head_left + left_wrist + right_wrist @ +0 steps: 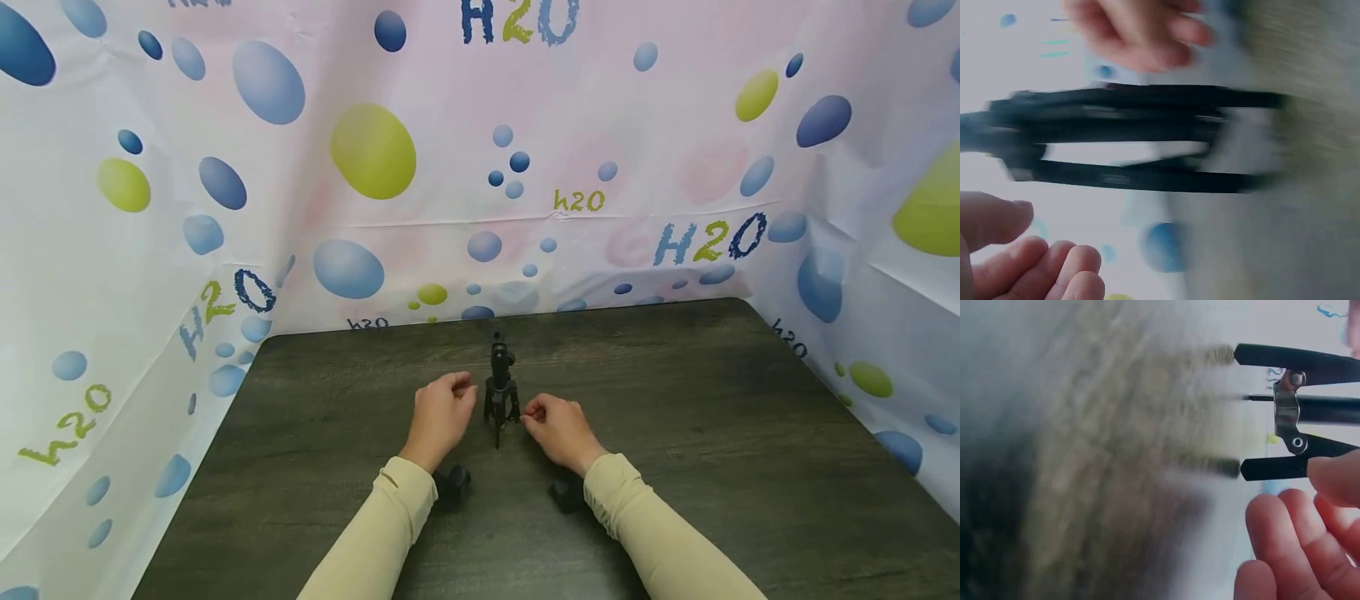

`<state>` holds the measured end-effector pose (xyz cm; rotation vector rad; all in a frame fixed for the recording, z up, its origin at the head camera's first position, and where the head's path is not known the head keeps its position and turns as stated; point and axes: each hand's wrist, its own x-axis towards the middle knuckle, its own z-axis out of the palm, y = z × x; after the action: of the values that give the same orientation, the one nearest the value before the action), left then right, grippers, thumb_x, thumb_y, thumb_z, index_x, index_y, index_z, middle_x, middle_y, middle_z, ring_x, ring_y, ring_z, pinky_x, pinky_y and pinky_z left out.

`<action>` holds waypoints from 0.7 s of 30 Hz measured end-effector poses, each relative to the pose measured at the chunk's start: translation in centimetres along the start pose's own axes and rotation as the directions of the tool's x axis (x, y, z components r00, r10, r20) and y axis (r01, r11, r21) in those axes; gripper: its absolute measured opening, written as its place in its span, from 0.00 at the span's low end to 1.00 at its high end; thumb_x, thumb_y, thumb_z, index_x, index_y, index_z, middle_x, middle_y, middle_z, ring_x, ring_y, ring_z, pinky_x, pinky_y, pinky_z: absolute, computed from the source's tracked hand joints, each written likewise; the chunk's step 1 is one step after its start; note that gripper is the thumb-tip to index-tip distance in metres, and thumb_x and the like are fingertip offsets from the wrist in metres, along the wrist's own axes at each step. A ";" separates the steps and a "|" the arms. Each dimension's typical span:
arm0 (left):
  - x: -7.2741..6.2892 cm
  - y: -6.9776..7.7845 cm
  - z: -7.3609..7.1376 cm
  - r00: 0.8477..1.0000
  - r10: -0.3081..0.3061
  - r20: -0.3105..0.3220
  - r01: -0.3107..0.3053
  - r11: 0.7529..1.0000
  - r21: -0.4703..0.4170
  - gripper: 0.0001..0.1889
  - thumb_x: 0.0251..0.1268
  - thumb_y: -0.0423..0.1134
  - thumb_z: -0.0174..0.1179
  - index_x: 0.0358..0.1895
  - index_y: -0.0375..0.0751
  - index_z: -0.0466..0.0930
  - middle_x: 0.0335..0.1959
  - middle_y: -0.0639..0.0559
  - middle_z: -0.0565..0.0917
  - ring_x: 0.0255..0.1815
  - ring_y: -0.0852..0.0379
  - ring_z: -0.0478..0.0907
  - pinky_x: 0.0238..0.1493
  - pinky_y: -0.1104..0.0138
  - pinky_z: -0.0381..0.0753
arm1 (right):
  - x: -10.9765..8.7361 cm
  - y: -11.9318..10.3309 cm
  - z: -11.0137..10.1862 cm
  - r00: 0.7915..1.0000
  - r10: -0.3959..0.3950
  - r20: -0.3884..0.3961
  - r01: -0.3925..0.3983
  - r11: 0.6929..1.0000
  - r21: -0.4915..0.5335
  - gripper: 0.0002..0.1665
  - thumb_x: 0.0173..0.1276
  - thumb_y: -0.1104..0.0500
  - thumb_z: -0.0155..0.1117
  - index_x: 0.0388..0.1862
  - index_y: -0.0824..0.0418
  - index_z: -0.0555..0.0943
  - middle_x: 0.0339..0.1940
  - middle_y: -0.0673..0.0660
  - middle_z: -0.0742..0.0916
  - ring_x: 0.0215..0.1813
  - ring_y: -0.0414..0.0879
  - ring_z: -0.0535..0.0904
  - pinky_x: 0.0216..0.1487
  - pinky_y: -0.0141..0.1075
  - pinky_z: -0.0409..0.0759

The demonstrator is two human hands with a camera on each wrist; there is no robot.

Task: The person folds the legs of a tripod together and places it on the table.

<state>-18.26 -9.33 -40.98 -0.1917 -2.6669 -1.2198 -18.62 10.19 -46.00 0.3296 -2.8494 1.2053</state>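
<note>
A small black tripod stands upright on the dark wooden table between both hands, its legs close together. My left hand is to its left, fingers loosely bent and holding nothing. In the left wrist view a gap separates those fingers from the tripod. The right hand is low on the right, fingertips beside a leg foot. In the right wrist view its thumb overlaps a tripod leg near a metal hinge, other fingers loosely curled below; whether the thumb touches cannot be seen.
A white sheet printed with blue and green dots hangs behind the table and along both sides. Dark wrist cameras sit under each wrist, at the cuffs of light sleeves.
</note>
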 end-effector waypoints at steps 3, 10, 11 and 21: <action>-0.1 1.8 -1.0 0.997 0.059 -0.043 -0.061 0.997 -0.044 0.13 0.72 0.36 0.62 0.53 0.31 0.84 0.45 0.42 0.87 0.43 0.51 0.86 0.41 0.60 0.85 | 0.1 -0.1 0.0 1.000 -0.001 -0.031 0.001 1.000 0.010 0.05 0.69 0.60 0.69 0.40 0.60 0.83 0.34 0.51 0.86 0.37 0.45 0.83 0.41 0.44 0.82; -0.6 5.0 -2.1 0.980 0.177 -0.087 -0.185 0.978 -0.092 0.13 0.71 0.36 0.61 0.52 0.31 0.84 0.47 0.41 0.86 0.45 0.51 0.86 0.43 0.62 0.85 | 0.2 -0.6 0.6 0.998 -0.020 -0.063 0.021 1.000 0.008 0.12 0.69 0.54 0.69 0.43 0.62 0.84 0.36 0.54 0.88 0.39 0.47 0.85 0.41 0.45 0.83; -0.7 5.3 -2.1 0.980 0.180 -0.089 -0.188 0.978 -0.085 0.14 0.71 0.37 0.62 0.52 0.31 0.84 0.47 0.41 0.86 0.46 0.51 0.86 0.44 0.62 0.85 | 0.2 -0.6 0.7 0.998 -0.024 -0.066 0.024 1.000 0.006 0.12 0.69 0.54 0.69 0.43 0.62 0.84 0.36 0.54 0.88 0.39 0.47 0.85 0.41 0.45 0.83; 0.2 7.1 -2.6 0.951 0.267 -0.155 -0.265 0.964 0.034 0.16 0.65 0.39 0.69 0.50 0.32 0.83 0.45 0.41 0.85 0.45 0.49 0.84 0.45 0.58 0.84 | 0.5 -0.7 0.9 0.997 -0.029 -0.069 0.028 0.999 -0.023 0.11 0.69 0.55 0.69 0.43 0.61 0.86 0.37 0.54 0.88 0.39 0.49 0.85 0.41 0.46 0.83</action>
<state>-16.73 -6.71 -34.07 -0.4186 -2.4172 -1.0846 -18.88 9.00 -46.09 0.3200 -2.7869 1.1555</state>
